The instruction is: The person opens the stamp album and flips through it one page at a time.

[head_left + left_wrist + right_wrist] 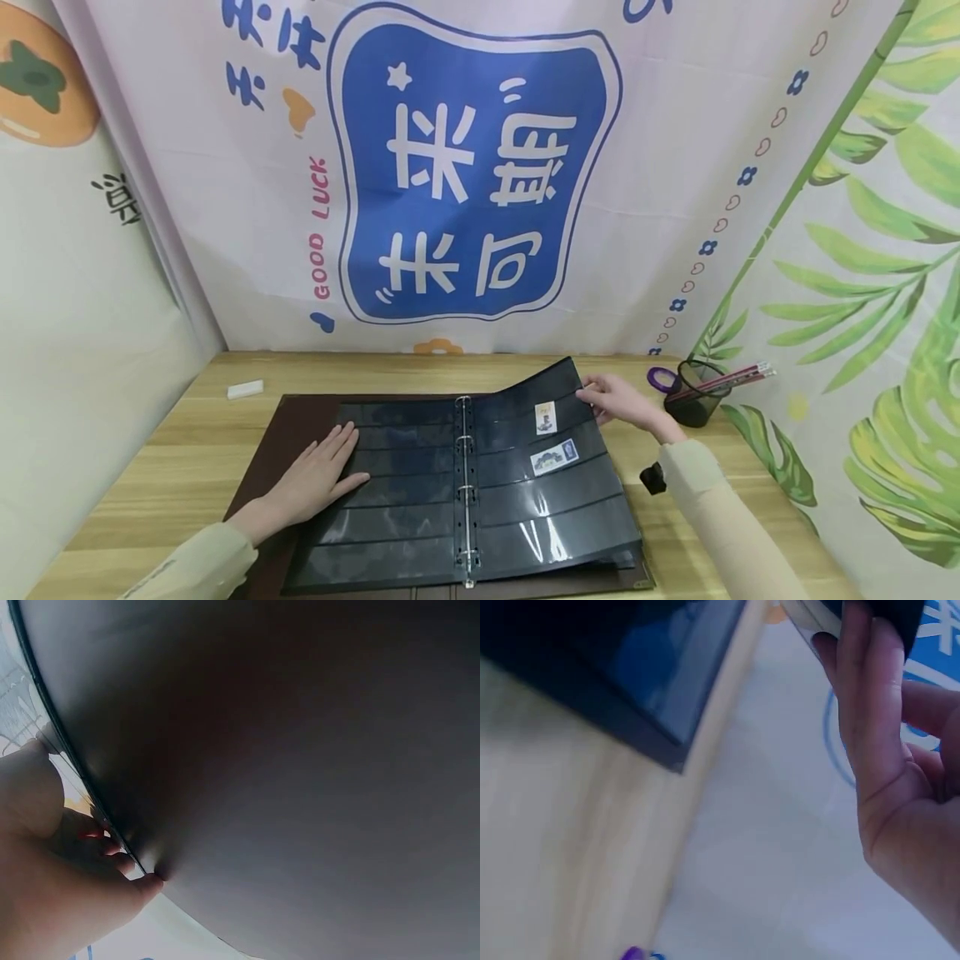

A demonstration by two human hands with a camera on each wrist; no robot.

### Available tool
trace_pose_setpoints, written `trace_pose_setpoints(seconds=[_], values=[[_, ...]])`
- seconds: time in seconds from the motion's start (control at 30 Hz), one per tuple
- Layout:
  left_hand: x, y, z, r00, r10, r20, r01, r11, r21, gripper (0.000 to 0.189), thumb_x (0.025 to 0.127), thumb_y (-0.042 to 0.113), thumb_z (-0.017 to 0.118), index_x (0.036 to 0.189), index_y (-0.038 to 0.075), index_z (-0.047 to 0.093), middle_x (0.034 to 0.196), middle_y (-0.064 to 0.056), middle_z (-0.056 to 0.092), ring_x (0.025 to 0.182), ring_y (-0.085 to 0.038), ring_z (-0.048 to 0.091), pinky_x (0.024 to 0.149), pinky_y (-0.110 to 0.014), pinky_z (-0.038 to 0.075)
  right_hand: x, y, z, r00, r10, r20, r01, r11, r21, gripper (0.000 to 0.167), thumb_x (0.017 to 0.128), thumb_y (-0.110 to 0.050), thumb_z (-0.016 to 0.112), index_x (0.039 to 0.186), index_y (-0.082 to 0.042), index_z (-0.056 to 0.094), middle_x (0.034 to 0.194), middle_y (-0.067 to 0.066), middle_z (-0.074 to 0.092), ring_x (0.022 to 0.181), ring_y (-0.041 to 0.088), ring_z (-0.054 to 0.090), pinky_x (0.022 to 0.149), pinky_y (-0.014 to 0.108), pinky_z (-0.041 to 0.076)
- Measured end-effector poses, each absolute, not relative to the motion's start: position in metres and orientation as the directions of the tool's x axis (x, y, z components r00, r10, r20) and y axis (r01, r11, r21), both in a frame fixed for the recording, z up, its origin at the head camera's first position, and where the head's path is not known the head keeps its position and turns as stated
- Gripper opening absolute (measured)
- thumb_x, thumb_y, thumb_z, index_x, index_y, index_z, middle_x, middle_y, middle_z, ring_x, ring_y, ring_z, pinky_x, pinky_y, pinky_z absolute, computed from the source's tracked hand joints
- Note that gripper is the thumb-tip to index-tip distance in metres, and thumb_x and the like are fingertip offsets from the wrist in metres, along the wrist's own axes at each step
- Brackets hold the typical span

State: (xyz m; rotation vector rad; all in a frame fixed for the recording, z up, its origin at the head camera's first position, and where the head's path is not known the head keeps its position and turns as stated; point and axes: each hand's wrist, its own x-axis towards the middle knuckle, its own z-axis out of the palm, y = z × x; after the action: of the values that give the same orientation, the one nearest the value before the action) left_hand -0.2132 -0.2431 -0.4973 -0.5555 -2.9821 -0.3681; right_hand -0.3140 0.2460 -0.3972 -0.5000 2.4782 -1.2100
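Note:
A stamp album (258,467) with a dark brown cover and a ring binding (467,492) lies spread out. Its black pages have clear strip pockets. On the left page (397,500) no stamps show; my left hand (318,467) rests on its outer side, fingers extended and thumb apart. In the left wrist view a dark surface (300,787) fills most of the picture beside the hand. At the upper outer corner my right hand (618,402) pinches the right page (555,508), which bends upward. That page carries a small upright stamp (546,418) and a wider blue-and-white stamp piece (553,457).
A black mesh pen cup (692,407) with pencils (738,379) stands at the back right, beside a purple ring (662,380). A small black object (653,478) lies near the right sleeve. One white block (245,389) sits back left on the wooden table (142,467). Printed cloth hangs behind.

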Motion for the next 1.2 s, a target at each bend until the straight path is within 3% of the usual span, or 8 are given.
trace_pose_setpoints(seconds=[0.07,0.27,0.5,1.1,1.2], values=[[-0.214,-0.243,-0.497,-0.932,0.343,0.122,0.362,0.906,0.218,0.079,0.097,0.053,0.054,0.148,-0.005,0.041,0.156,-0.026,0.037,0.144,-0.045,0.036,0.111,-0.065,0.035,-0.314,0.242,-0.389,-0.882,-0.450,-0.138,-0.160,0.563,-0.811,0.027,0.104,-0.016,0.049,0.116,0.008,0.051,0.090,0.008,0.070,0.064,0.009,0.059,0.058,0.027,0.058],[-0.212,-0.242,-0.497,-0.931,0.342,0.123,0.362,0.908,0.212,0.078,0.096,0.052,0.055,0.147,-0.005,0.042,0.155,-0.026,0.038,0.143,-0.045,0.038,0.110,-0.065,0.036,-0.313,0.222,-0.361,-0.885,-0.457,-0.092,-0.200,0.549,-0.812,0.021,0.104,-0.013,0.047,0.109,0.007,0.051,0.083,0.006,0.070,0.060,0.009,0.061,0.053,0.024,0.055],[-0.213,-0.242,-0.498,-0.929,0.344,0.133,0.366,0.903,0.226,0.078,0.097,0.052,0.055,0.148,-0.005,0.041,0.155,-0.027,0.037,0.144,-0.046,0.037,0.110,-0.066,0.035,-0.310,0.200,-0.340,-0.892,-0.445,-0.083,-0.242,0.623,-0.744,0.019,0.105,-0.014,0.045,0.106,0.004,0.052,0.071,0.000,0.056,0.054,0.010,0.050,0.049,0.022,0.049],[-0.212,-0.243,-0.497,-0.928,0.347,0.139,0.370,0.903,0.218,0.078,0.097,0.052,0.055,0.148,-0.005,0.041,0.155,-0.027,0.038,0.143,-0.045,0.038,0.110,-0.065,0.036,-0.313,0.178,-0.319,-0.876,-0.460,-0.144,-0.160,0.558,-0.814,0.021,0.107,-0.018,0.039,0.092,-0.003,0.043,0.068,-0.002,0.040,0.053,0.009,0.039,0.049,0.021,0.041],[-0.212,-0.243,-0.497,-0.928,0.346,0.139,0.370,0.902,0.224,0.077,0.097,0.051,0.056,0.148,-0.006,0.041,0.155,-0.027,0.038,0.143,-0.045,0.038,0.110,-0.065,0.036,-0.314,0.175,-0.321,-0.876,-0.458,-0.150,-0.133,0.530,-0.838,0.026,0.108,-0.024,0.038,0.101,0.000,0.045,0.075,0.002,0.039,0.057,0.010,0.038,0.051,0.022,0.042]])
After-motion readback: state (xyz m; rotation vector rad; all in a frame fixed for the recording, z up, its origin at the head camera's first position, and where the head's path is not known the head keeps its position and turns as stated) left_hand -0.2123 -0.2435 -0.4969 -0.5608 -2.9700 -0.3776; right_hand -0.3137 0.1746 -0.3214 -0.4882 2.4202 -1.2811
